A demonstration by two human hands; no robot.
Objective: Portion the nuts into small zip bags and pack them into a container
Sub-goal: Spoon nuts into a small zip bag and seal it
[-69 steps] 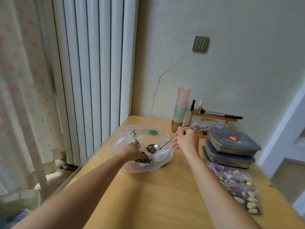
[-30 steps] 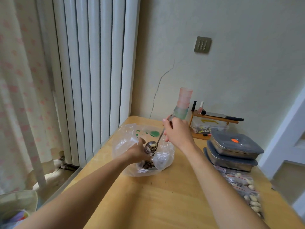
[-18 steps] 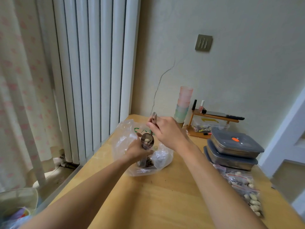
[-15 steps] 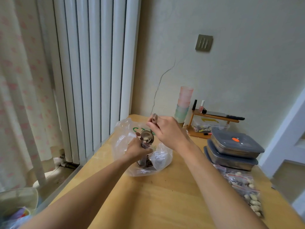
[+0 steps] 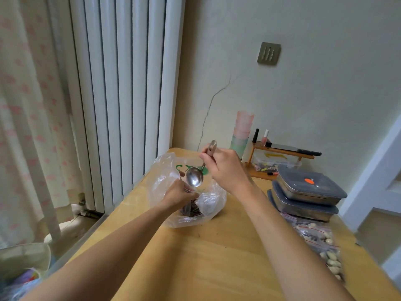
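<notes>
The right hand (image 5: 225, 170) grips a metal spoon (image 5: 195, 178) by its handle, bowl tilted down over the left hand (image 5: 179, 195), which is curled around something small inside the clear plastic bag (image 5: 208, 205) of dark nuts (image 5: 192, 210) on the table (image 5: 206, 257). Right of the right hand sit two stacked lidded metal containers (image 5: 308, 192), and nearer the person a pile of filled zip bags (image 5: 321, 242), too jumbled to count. Beyond the hands, by the wall, stand stacked cups (image 5: 243, 133) and a small wooden rack (image 5: 280, 157).

1. right hand (image 5: 225, 170) raised, fingers curled round a spoon (image 5: 195, 178) handle, forearm reaching in from the lower right.
2. left hand (image 5: 178, 195) lower, fingers curled, pinching a small bag; forearm stretched from the lower left.
</notes>
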